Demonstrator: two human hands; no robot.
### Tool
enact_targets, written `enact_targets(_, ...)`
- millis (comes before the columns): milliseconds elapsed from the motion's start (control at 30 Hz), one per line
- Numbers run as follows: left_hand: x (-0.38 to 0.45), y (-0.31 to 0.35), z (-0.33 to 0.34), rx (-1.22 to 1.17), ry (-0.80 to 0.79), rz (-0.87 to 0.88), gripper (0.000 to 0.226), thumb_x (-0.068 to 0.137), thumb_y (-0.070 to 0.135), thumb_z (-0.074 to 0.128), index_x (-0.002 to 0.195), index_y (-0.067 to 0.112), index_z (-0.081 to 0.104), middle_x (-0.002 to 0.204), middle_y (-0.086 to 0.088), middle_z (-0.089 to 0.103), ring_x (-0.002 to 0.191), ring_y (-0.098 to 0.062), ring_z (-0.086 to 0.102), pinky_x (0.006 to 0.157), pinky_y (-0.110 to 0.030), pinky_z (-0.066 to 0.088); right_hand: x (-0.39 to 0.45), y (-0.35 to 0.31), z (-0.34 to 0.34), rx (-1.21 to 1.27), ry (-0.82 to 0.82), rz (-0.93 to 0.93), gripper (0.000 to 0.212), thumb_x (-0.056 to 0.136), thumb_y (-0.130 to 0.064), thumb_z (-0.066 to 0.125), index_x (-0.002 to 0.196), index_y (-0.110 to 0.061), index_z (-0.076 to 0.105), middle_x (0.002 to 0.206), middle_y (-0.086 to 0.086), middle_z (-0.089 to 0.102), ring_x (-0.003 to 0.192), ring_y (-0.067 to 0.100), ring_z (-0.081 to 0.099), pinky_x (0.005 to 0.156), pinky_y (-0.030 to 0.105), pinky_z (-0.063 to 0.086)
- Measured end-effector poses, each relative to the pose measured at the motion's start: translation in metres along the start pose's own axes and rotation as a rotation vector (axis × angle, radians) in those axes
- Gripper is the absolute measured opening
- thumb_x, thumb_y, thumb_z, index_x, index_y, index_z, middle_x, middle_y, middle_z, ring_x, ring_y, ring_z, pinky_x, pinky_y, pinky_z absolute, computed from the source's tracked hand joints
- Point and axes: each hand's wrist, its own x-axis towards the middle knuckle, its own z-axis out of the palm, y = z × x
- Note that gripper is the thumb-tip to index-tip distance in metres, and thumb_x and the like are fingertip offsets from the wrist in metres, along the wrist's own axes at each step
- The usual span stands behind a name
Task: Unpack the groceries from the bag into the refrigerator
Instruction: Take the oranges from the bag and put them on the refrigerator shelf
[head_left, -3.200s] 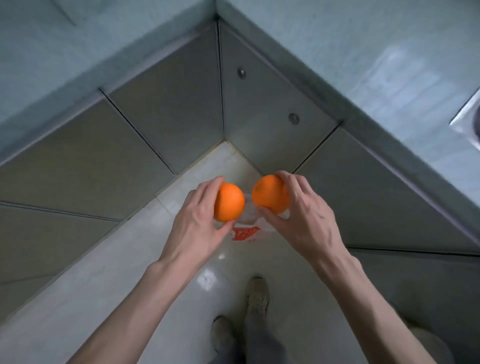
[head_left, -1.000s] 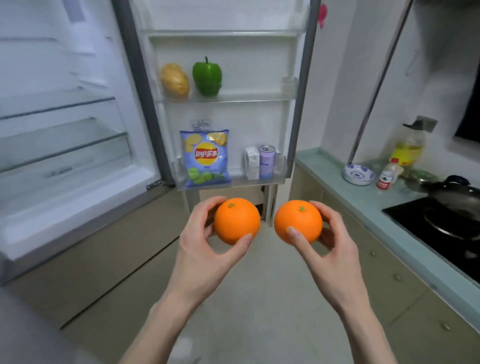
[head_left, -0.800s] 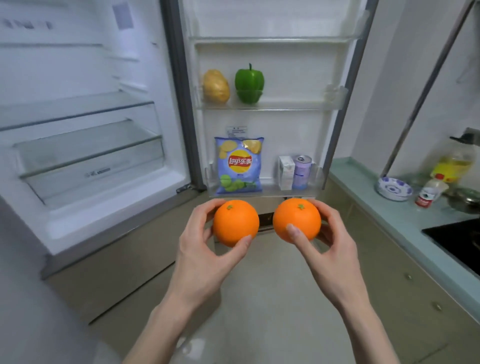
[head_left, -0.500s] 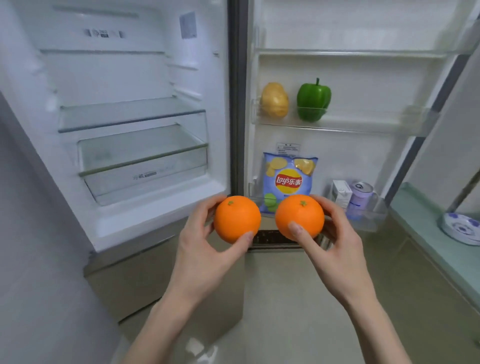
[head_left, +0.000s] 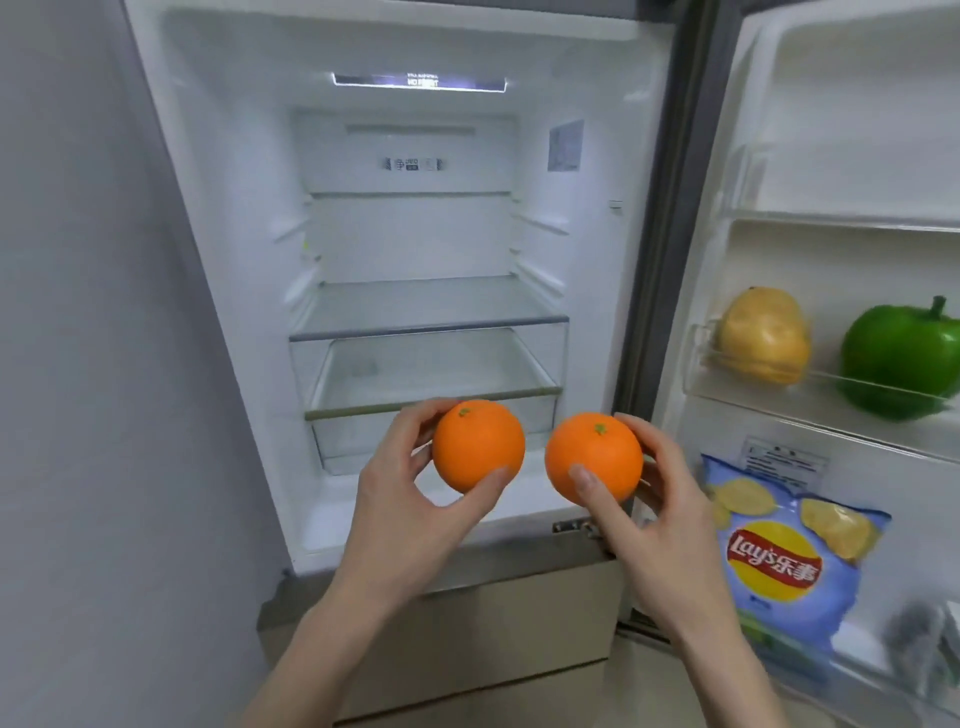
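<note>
Oranges, one per hand, being held up side by side just apart in front of the open refrigerator (head_left: 218, 218), level with the clear drawer (head_left: 431, 410) under the glass shelf (head_left: 431, 312). Left hand (head_left: 410, 514) curling thumb and fingers around the left orange (head_left: 478, 445), right hand (head_left: 660, 525) wrapping the right orange (head_left: 594, 458) likewise. Sitting in the door bins at right: potato (head_left: 763, 335), green pepper (head_left: 904, 358), and lower down a chip bag (head_left: 789, 561).

Single head-worn wide-angle view, looking forward and slightly down into the open refrigerator (head_left: 426, 270) from close range, cabinet interior filling the centre and upper frame, open door (head_left: 852, 171) along the right edge, both hands (head_left: 410, 499) low at centre, edges bowed by the lens
</note>
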Motion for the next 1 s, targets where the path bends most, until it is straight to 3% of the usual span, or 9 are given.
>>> enact_targets(100,0.026,-0.006,-0.001,0.049,0.068,-0.009,0.068,0.072,0.039,0.091,0.128,0.045,0.053,0.133,0.027,0.056,0.124,0.001,0.058,0.097,-0.018,0.054,0.034,0.007,0.018,0.075,-0.048,-0.006,0.065,0.075,-0.060,0.074,0.135,-0.053,0.050,0.132,-0.027,0.056,0.114,0.000,0.063,0.087,0.020,0.054)
enact_targets(200,0.050,-0.013,-0.003,0.080,0.138,-0.023,0.065,0.073,0.038,0.091,0.126,0.043,0.054,0.129,0.025,0.059,0.119,0.000,0.060,0.094,-0.020,0.054,0.064,0.009,0.039,0.101,-0.093,-0.012,0.074,0.074,-0.063,0.071,0.143,-0.054,0.044,0.136,-0.026,0.051,0.115,0.001,0.061,0.082,0.015,0.051)
enact_targets(400,0.099,-0.027,-0.015,0.156,0.260,-0.062,0.065,0.073,0.042,0.090,0.126,0.044,0.054,0.128,0.023,0.058,0.113,-0.003,0.062,0.084,-0.016,0.050,0.131,0.006,0.082,0.152,-0.144,-0.022,0.061,0.072,-0.064,0.072,0.127,-0.053,0.049,0.125,-0.031,0.053,0.106,0.001,0.062,0.069,0.011,0.051)
enact_targets(600,0.160,-0.050,-0.033,0.177,0.322,-0.052,0.061,0.074,0.041,0.090,0.124,0.042,0.056,0.121,0.025,0.060,0.110,0.003,0.061,0.084,-0.015,0.049,0.197,0.002,0.131,0.179,-0.170,-0.101,0.056,0.077,-0.056,0.081,0.125,-0.047,0.052,0.126,-0.021,0.059,0.106,0.004,0.067,0.081,0.023,0.055)
enact_targets(733,0.201,-0.068,-0.044,0.175,0.329,-0.025,0.060,0.076,0.036,0.090,0.126,0.036,0.056,0.122,0.023,0.058,0.106,0.009,0.061,0.076,-0.008,0.051,0.234,0.001,0.162,0.135,-0.171,-0.149,0.060,0.077,-0.064,0.074,0.128,-0.044,0.050,0.127,-0.019,0.059,0.105,0.002,0.066,0.075,0.016,0.054)
enact_targets(900,0.252,-0.101,-0.057,0.246,0.349,-0.024,0.063,0.076,0.036,0.090,0.127,0.036,0.054,0.126,0.015,0.055,0.109,-0.001,0.059,0.086,-0.014,0.048,0.282,0.013,0.198,0.043,-0.185,-0.188,0.071,0.087,-0.060,0.071,0.149,-0.039,0.046,0.134,-0.013,0.053,0.111,0.009,0.063,0.085,0.019,0.050)
enact_targets(1000,0.281,-0.119,-0.062,0.287,0.365,-0.053,0.064,0.076,0.035,0.090,0.129,0.031,0.054,0.126,0.011,0.054,0.111,-0.010,0.059,0.088,-0.022,0.050,0.310,0.020,0.221,-0.006,-0.170,-0.198,0.058,0.087,-0.055,0.074,0.139,-0.037,0.055,0.124,-0.008,0.054,0.109,0.016,0.064,0.086,0.025,0.052)
